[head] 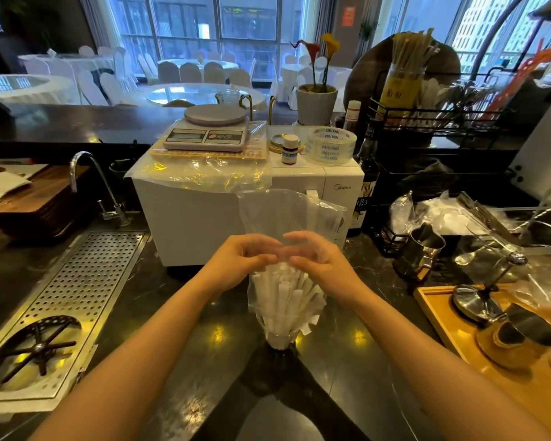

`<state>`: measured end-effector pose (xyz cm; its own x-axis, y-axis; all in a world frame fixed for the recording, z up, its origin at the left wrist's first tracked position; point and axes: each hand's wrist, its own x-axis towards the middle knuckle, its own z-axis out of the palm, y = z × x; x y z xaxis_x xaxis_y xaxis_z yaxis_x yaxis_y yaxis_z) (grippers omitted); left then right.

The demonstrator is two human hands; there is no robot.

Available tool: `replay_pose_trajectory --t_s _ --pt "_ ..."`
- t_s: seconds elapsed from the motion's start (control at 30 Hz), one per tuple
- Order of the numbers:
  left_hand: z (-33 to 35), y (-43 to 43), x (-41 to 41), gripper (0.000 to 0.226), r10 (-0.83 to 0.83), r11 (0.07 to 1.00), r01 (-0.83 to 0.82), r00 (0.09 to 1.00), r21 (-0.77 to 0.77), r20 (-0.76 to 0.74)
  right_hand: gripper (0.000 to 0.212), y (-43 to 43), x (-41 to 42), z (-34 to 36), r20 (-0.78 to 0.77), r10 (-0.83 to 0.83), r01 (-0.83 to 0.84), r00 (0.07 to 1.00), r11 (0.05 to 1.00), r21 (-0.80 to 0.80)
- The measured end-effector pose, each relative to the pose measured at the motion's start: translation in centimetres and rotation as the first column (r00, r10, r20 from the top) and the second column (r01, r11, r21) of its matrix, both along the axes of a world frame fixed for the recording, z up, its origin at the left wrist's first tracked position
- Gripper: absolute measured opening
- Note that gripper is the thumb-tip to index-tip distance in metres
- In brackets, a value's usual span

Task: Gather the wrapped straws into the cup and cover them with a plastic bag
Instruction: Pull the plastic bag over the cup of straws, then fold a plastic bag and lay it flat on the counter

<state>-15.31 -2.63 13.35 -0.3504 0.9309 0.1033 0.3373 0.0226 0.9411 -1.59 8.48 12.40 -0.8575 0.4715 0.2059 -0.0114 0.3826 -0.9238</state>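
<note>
The white paper-wrapped straws (287,300) stand bunched and fanned out in a small clear cup (279,340) on the dark polished worktop (178,329), just in front of a white microwave oven (204,214). A thin transparent plastic bag (287,214) is draped over the bundle, its loose upper part rising above the hands and its lower part reaching down around the straws to near the cup's rim. The gathering looks finished; the covering step is in hand. The left hand (240,261) and right hand (315,259) meet over the straw tops, fingers curled and pinching the film, though the clear plastic makes the exact grip hard to read. Next, the bag likely needs drawing down evenly past the rim without tipping the narrow cup.
</note>
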Motion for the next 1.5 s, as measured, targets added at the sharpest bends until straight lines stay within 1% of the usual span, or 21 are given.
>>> replay_pose_trajectory --t_s 0.1,0.23,0.33,0.47,0.63,0.8,0.83,0.93,1.0,1.07,1.17,1.23,1.4,1.5 --pt "1.1 0.1 -0.3 0.022 0.018 0.999 -0.018 1.0 0.044 0.005 0.032 0.1 0.0 1.0 -0.028 0.003 -0.004 1.0 0.999 -0.035" --pt "2.6 0.2 -0.4 0.02 0.003 0.994 -0.006 1.0 0.105 0.024 0.032 0.2 0.1 2.7 -0.068 0.003 -0.008 0.998 0.997 -0.072" --pt "3.6 0.5 -0.5 0.02 0.005 0.991 -0.005 1.0 0.136 0.002 0.033 0.2 0.2 3.8 -0.102 -0.022 0.017 0.995 0.999 -0.051" --pt "5.0 0.8 -0.5 0.017 0.012 0.985 -0.01 1.0 0.171 -0.01 0.027 0.3 0.5 5.2 -0.164 -0.059 0.05 0.985 0.997 -0.059" --pt "7.0 1.4 -0.4 0.015 0.037 0.971 -0.054 0.996 0.231 0.079 0.014 0.9 0.9 6.9 -0.261 -0.218 0.169 0.94 0.966 -0.198" --pt "8.0 2.8 0.7 0.016 0.071 0.952 -0.129 0.975 0.276 0.211 0.015 1.3 1.6 8.0 -0.309 -0.4 0.325 0.863 0.908 -0.266" --pt "7.9 3.1 1.0 0.018 0.057 0.956 -0.118 0.973 0.27 0.222 0.017 1.4 1.8 8.1 -0.316 -0.428 0.35 0.847 0.896 -0.273" --pt "7.4 3.6 1.9 0.032 -0.003 0.973 -0.046 0.978 0.228 0.209 0.019 1.7 2.5 8.3 -0.316 -0.486 0.406 0.815 0.867 -0.288" --pt "7.1 4.0 2.7 0.042 0.002 0.976 -0.044 0.981 0.212 0.195 0.02 2.0 3.1 8.3 -0.305 -0.511 0.428 0.804 0.853 -0.3" --pt "6.6 4.4 3.3 0.051 0.029 0.976 -0.074 0.976 0.205 0.217 0.02 2.6 3.6 8.2 -0.282 -0.532 0.45 0.798 0.838 -0.31" --pt "5.7 5.2 4.4 0.056 0.054 0.977 -0.104 0.965 0.185 0.258 0.021 3.7 4.7 7.6 -0.214 -0.575 0.525 0.789 0.813 -0.251" --pt "5.3 5.7 5.2 0.057 0.059 0.979 -0.106 0.965 0.175 0.256 0.023 4.7 5.7 7.0 -0.173 -0.615 0.582 0.769 0.786 -0.207" --pt "4.4 6.9 7.8 0.059 0.059 0.991 -0.081 0.979 0.107 0.196 0.026 7.4 8.0 5.1 -0.096 -0.714 0.707 0.693 0.7 -0.102" --pt "3.7 7.9 9.5 0.054 0.073 0.994 -0.086 0.983 0.073 0.167 0.031 9.0 9.3 3.9 -0.05 -0.744 0.746 0.666 0.666 0.01"
